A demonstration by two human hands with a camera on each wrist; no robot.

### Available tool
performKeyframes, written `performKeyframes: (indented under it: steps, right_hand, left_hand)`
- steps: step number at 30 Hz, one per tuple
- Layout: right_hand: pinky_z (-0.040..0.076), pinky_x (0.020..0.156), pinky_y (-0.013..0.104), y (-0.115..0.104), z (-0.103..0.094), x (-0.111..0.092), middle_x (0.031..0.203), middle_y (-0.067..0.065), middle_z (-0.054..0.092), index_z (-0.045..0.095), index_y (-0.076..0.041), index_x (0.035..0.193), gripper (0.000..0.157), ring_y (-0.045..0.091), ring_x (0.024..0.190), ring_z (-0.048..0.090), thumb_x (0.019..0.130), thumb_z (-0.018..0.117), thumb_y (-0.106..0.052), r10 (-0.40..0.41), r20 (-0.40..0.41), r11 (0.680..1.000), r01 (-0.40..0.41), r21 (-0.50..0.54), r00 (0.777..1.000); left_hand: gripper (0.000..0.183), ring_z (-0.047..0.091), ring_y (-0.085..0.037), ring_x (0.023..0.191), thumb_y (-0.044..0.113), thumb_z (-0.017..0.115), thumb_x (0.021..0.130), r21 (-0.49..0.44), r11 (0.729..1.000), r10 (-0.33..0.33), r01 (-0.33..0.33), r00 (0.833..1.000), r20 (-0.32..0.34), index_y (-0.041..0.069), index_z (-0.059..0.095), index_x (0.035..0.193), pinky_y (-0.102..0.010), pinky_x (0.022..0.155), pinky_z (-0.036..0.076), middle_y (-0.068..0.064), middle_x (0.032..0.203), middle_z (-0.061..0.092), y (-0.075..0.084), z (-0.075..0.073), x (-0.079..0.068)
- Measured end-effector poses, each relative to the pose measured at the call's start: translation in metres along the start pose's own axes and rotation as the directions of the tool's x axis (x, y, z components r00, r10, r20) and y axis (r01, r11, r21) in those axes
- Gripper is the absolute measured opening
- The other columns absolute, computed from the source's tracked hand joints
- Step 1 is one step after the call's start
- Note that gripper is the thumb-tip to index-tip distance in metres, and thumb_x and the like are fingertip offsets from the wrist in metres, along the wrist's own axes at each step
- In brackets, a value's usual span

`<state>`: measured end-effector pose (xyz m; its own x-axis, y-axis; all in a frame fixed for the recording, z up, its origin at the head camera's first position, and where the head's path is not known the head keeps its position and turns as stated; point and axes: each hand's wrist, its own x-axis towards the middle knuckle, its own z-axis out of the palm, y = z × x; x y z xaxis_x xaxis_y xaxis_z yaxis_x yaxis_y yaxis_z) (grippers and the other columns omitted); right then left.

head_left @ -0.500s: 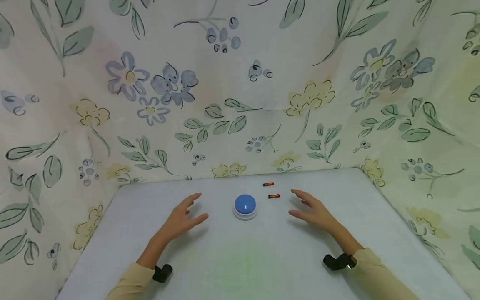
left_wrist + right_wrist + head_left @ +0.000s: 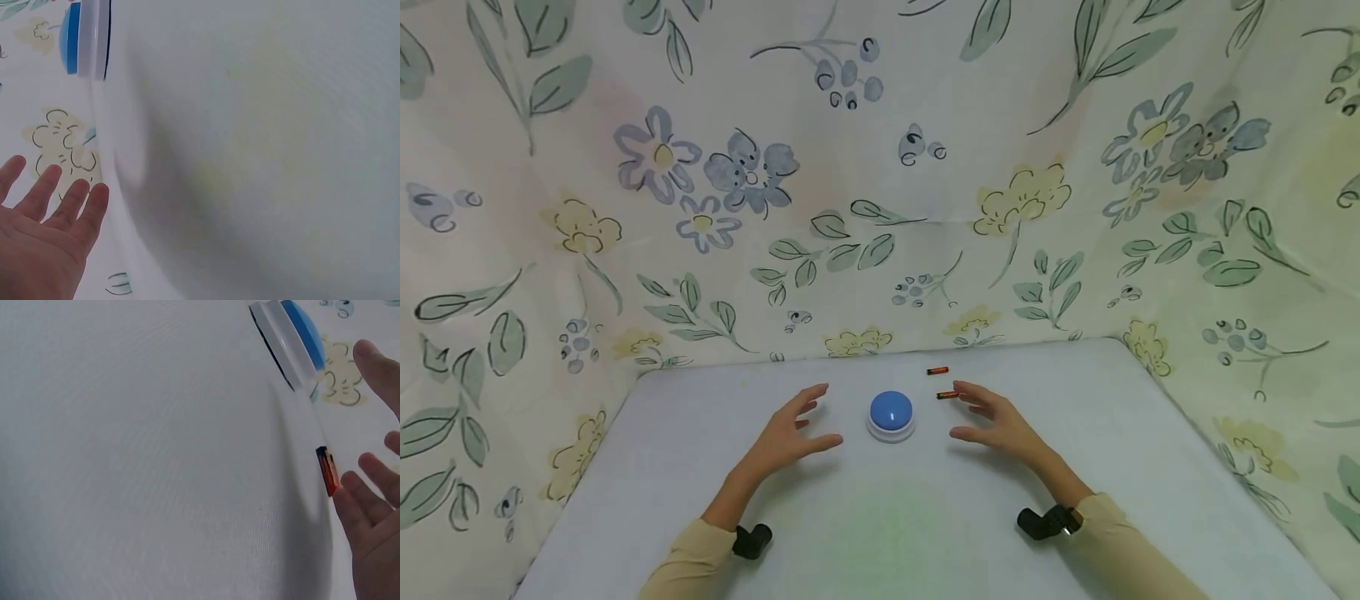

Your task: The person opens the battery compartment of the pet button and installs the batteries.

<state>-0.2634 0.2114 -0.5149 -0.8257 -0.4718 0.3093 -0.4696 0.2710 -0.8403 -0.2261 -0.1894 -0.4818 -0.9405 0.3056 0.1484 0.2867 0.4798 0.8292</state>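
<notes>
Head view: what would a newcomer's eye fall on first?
Probably the blue button on its white base, standing on the pale table between the left hand and the right hand. Next, two small batteries lie to the button's right, and a big flowered cloth hangs behind the table.

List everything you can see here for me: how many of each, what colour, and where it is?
Dome-topped button: 1, blue on a white base, on the table between the hands
Far battery: 1, orange-red and black, near the table's back edge
Near battery: 1, orange-red and black, right of the button
Table: 1, white, beneath everything
Floral cloth: count unclear, cream with blue, yellow and green print, behind and beside the table
Wrist devices: 2, black, one per wrist
Sleeves: 2, beige, on the forearms
Left hand: 1, bare, left of the button
Right hand: 1, bare, by the near battery; contact unclear
</notes>
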Motion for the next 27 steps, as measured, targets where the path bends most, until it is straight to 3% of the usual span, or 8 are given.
performKeyframes:
  steps: [11,19,27]
  right_hand:
    - [0.035,0.105,0.065,-0.007,0.021,0.018,0.149,0.032,0.042,0.041,0.007,0.149,0.081,0.050,0.135,0.041,0.081,0.085,0.001,-0.006,0.044,0.998,0.003,0.069,0.999]
    - [0.036,0.108,0.054,-0.008,0.032,0.031,0.153,0.023,0.043,0.042,0.002,0.151,0.084,0.040,0.138,0.042,0.081,0.087,-0.007,0.011,0.084,0.996,-0.018,0.091,0.996]
    - [0.037,0.109,0.048,-0.007,0.044,0.039,0.152,0.023,0.043,0.041,0.003,0.152,0.088,0.036,0.139,0.042,0.080,0.090,-0.014,0.012,0.095,0.999,-0.016,0.042,0.995]
  left_hand:
    - [0.091,0.040,-0.035,0.141,0.032,0.091,0.079,-0.052,0.998,0.028,-0.025,0.999,0.047,0.019,0.042,0.155,-0.051,0.106,0.041,-0.007,0.157,0.040,0.001,0.016,0.014]
    - [0.090,0.041,-0.037,0.140,0.027,0.092,0.078,-0.103,0.993,0.067,-0.060,0.996,0.058,0.016,0.044,0.153,-0.052,0.106,0.041,-0.015,0.156,0.041,0.006,0.026,0.023]
    - [0.088,0.042,-0.040,0.138,0.022,0.091,0.079,-0.143,0.987,0.088,-0.077,0.994,0.070,0.012,0.045,0.153,-0.054,0.105,0.041,-0.018,0.154,0.043,0.008,0.042,0.036]
